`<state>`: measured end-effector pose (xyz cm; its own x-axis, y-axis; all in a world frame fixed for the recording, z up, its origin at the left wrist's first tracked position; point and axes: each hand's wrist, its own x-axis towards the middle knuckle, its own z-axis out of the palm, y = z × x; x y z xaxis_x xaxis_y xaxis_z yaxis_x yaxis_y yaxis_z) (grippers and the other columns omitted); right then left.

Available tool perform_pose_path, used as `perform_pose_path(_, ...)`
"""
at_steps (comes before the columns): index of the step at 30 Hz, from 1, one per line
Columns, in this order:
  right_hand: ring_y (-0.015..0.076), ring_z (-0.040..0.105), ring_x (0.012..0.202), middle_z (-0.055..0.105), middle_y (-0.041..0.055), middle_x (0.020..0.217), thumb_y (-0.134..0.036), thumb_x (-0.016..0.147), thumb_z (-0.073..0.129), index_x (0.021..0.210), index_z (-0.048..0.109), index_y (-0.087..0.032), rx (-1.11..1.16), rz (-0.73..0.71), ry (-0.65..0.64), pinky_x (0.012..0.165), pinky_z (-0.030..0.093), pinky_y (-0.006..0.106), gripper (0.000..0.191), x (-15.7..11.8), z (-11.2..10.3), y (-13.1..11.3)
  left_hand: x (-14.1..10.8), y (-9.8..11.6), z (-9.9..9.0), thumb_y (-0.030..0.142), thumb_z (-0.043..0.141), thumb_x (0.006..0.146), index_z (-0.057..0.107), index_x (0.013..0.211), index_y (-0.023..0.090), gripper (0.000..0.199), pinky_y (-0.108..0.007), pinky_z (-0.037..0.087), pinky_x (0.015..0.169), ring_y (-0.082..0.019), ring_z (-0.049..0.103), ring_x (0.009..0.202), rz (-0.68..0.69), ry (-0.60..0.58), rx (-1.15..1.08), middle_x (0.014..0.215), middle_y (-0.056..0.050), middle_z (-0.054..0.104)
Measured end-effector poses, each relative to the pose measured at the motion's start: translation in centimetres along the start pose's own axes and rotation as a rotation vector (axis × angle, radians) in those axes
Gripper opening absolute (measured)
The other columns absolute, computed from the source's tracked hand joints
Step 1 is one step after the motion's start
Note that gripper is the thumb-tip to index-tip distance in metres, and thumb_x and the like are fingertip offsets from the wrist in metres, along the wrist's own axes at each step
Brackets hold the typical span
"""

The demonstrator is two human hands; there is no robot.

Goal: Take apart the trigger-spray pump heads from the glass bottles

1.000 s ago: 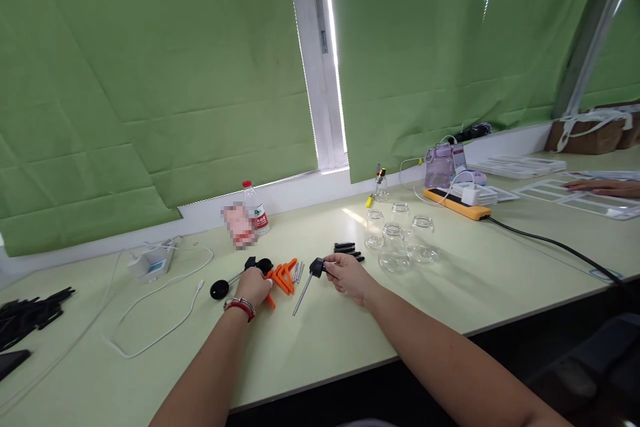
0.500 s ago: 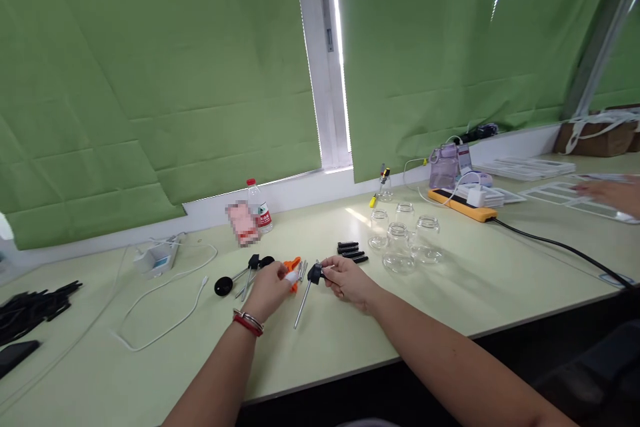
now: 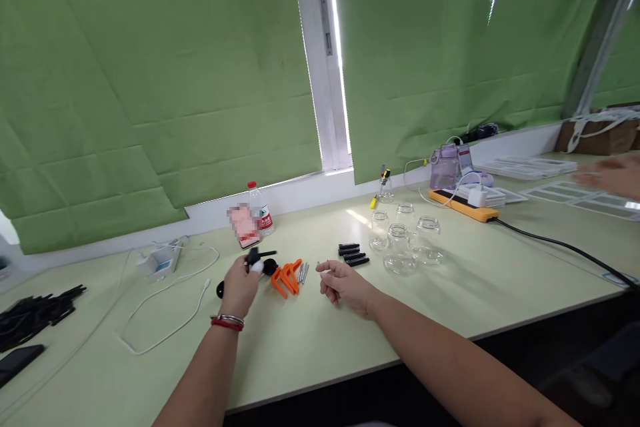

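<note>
My left hand (image 3: 241, 285) is closed at the left of the parts, with a small white rounded piece (image 3: 257, 267) at its fingertips. A black block-shaped part (image 3: 254, 256) with a thin black stub pointing right shows just above those fingers, apparently in the same grip. Partly hidden by this hand are round black pieces, one a black disc (image 3: 270, 267). Several orange angled pieces (image 3: 287, 278) lie to its right, beside thin metal rods (image 3: 303, 272). My right hand (image 3: 347, 285) hovers right of the rods, thumb and forefinger pinched; a tiny shiny tip shows there, too small to name.
Several black ribbed cylinders (image 3: 353, 254) lie beyond my right hand. Clear glass jars (image 3: 399, 253) stand right of them. Farther back are a water bottle (image 3: 263, 211), a phone (image 3: 243, 225) and an orange power strip (image 3: 463, 205). Another person's hand (image 3: 613, 177) is at the far right.
My left hand has moved left with the white piece. The black part with its metal rod has left my right hand, which stays nearly in place. The orange pieces are now uncovered.
</note>
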<state>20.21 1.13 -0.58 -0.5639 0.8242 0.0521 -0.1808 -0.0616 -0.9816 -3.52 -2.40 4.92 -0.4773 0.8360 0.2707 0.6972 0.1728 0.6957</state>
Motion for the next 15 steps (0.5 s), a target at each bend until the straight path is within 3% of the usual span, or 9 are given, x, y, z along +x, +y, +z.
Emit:
perform_pose_path(3, 0.006, 0.044, 0.044, 0.057, -0.0027, 0.064, -0.034, 0.08, 0.055, 0.102, 0.049, -0.016, -0.02, 0.03, -0.004, 0.042, 0.035, 0.02, 0.029, -0.1, 0.2, -0.2, 2.2, -3.1, -0.8, 0.033, 0.045, 0.081, 0.058, 0.098, 0.009, 0.032, -0.032, 0.042, 0.06, -0.029, 0.062, 0.078, -0.053, 0.087, 0.289, 0.084, -0.017, 0.066)
perform_pose_path(7, 0.0056, 0.043, 0.044, 0.056, -0.0024, 0.065, -0.031, 0.081, 0.052, 0.101, 0.049, -0.015, -0.055, 0.046, -0.01, 0.042, 0.034, 0.019, 0.025, -0.2, 0.4, -0.1, 2.8, -5.6, -0.3, 0.033, 0.039, 0.084, 0.055, 0.101, 0.007, 0.035, -0.035, 0.043, 0.063, -0.032, 0.063, 0.085, -0.112, 0.051, 0.47, 0.09, -0.022, 0.066)
perform_pose_path(15, 0.006, 0.043, 0.046, 0.056, -0.0019, 0.067, -0.031, 0.082, 0.052, 0.1, 0.051, -0.016, -0.142, 0.063, -0.03, 0.041, 0.036, 0.019, 0.024, -0.2, 0.3, 0.2, 2.6, -6.0, 0.2, 0.035, 0.044, 0.078, 0.055, 0.102, 0.011, 0.035, -0.036, 0.045, 0.061, -0.032, 0.063, 0.084, -0.177, -0.003, 0.521, 0.092, -0.019, 0.066)
